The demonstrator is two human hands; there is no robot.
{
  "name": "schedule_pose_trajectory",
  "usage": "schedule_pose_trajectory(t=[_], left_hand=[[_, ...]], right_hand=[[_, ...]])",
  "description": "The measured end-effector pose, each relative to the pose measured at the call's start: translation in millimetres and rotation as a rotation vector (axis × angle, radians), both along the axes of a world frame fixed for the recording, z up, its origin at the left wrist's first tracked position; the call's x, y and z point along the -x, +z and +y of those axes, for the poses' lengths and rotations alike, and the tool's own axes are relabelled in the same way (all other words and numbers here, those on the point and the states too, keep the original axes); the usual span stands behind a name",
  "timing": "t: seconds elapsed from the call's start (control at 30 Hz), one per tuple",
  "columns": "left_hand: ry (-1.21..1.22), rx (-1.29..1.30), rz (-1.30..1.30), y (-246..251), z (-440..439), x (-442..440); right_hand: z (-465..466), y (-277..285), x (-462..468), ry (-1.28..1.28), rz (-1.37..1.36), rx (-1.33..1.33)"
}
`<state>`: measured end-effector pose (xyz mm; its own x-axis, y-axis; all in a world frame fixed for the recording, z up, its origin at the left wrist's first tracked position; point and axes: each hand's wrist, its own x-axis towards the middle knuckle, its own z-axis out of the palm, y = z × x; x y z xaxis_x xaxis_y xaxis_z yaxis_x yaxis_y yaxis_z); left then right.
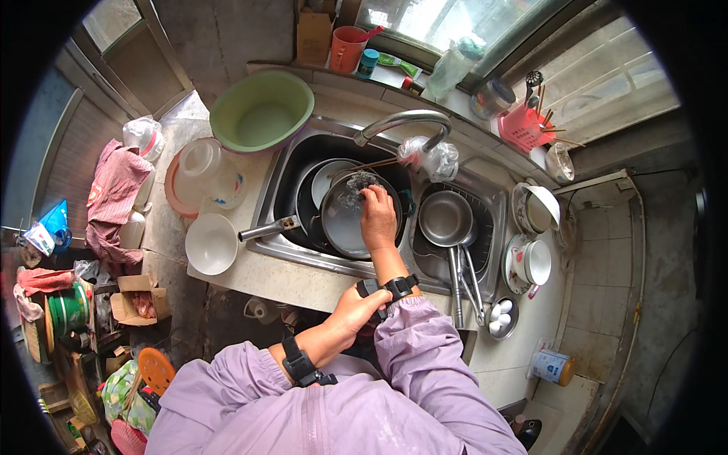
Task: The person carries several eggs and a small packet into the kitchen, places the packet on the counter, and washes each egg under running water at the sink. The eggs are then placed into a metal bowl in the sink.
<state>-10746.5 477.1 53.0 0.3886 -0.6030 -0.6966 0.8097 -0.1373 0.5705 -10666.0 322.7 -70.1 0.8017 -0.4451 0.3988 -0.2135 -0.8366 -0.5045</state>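
Note:
My right hand (379, 216) reaches over the left sink basin (278, 176), its fingers on a metal wire scrubber (360, 182). Beneath it is a round metal pan (344, 233) with cloudy liquid inside. The scrubber is at the pan's far side. My left hand (354, 311) is closed around a black strapped device (372, 290) at my right wrist. Under the pan, a white dish (326, 183) and a dark wok show in part. A metal handle (269, 228) juts out over the basin's left rim. Chopsticks (375, 164) lie behind the scrubber.
A chrome faucet (406, 118) arches above the basins. Saucepan (446, 218) and tongs (471, 284) occupy the right basin. Around the sink stand a green basin (261, 111), a white bowl (211, 243), stacked bowls (536, 261) and a dish of eggs (500, 316).

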Motion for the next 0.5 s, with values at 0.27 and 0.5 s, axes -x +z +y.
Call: schedule_pose_trajectory(t=[0.27,0.5], left_hand=[[-0.162,-0.041,-0.163,-0.9,16.5,-5.1],[-0.006,0.309,-0.002,-17.1,26.9,-6.2]], right_hand=[[-19.3,-7.1,-16.6,-0.378,-0.498,-1.312],[-25.8,-15.4,-7.5,-0.261,-0.591,-2.123]])
